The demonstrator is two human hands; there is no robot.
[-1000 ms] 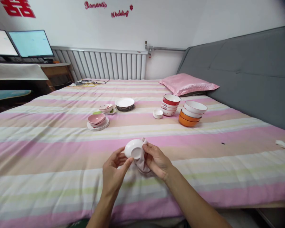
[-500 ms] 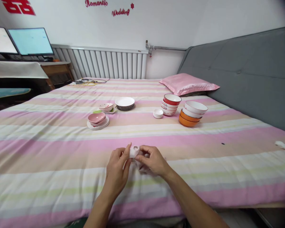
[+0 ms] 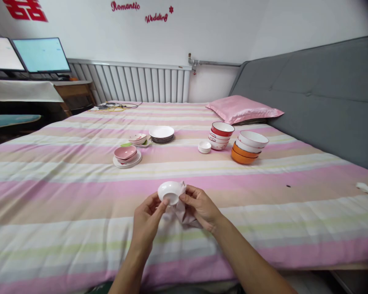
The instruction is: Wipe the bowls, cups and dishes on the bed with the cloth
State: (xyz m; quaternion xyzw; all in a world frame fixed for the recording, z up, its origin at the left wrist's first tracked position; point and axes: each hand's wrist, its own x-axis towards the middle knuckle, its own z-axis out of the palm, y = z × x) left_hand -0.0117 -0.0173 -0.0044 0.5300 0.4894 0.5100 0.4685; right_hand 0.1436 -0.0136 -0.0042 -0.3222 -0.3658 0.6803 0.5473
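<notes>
A small white dish point(image 3: 168, 188) is held up above the bed with its footed underside turned toward me. My left hand point(image 3: 149, 216) grips its left side, thumb pressed against the base. On the other side my right hand point(image 3: 202, 206) pinches a pale pinkish-grey cloth point(image 3: 185, 216) over the dish's right edge. The rest of the cloth hangs down between the two hands. Most of the left fingers are hidden behind the dish.
Farther back on the striped bed stand small white dishes point(image 3: 204, 147), a red-rimmed bowl stack point(image 3: 220, 141), orange and white bowls point(image 3: 244, 157), dark-edged plates point(image 3: 161, 132) and a pink bowl point(image 3: 124, 152) on plates. A pink pillow point(image 3: 244, 108) lies by the grey headboard point(image 3: 313, 94).
The white dish has tilted from nearly edge-on to showing its underside. My right hand has shifted slightly right, with the cloth at the rim.
</notes>
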